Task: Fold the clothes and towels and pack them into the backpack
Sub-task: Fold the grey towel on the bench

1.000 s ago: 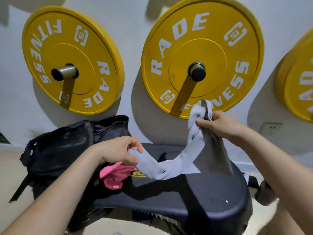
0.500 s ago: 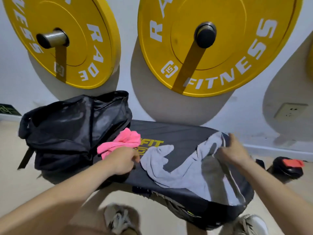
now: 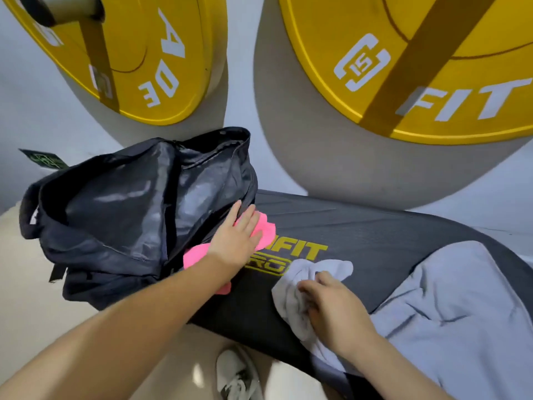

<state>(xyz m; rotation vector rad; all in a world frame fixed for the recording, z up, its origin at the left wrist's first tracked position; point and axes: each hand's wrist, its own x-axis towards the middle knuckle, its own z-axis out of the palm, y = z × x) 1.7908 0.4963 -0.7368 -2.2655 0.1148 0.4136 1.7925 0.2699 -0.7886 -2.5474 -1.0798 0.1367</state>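
Note:
A black backpack (image 3: 115,215) lies open at the left end of a black padded bench (image 3: 360,226). A pink cloth (image 3: 266,229) sits against the backpack's mouth, and my left hand (image 3: 235,241) rests flat on it with straight fingers. A grey garment (image 3: 450,307) is spread over the bench's right part. Its bunched left end (image 3: 291,298) is under my right hand (image 3: 331,307), whose fingers curl into the fabric.
Two yellow weight plates (image 3: 403,67) hang on the white wall right behind the bench. A white shoe (image 3: 233,373) shows on the beige floor below the bench's near edge. A dark green object (image 3: 43,158) lies by the wall at the left.
The grey garment came down from the air onto the bench. My right hand moved left to its bunched end. My left hand let go of the grey garment and shifted onto the pink cloth.

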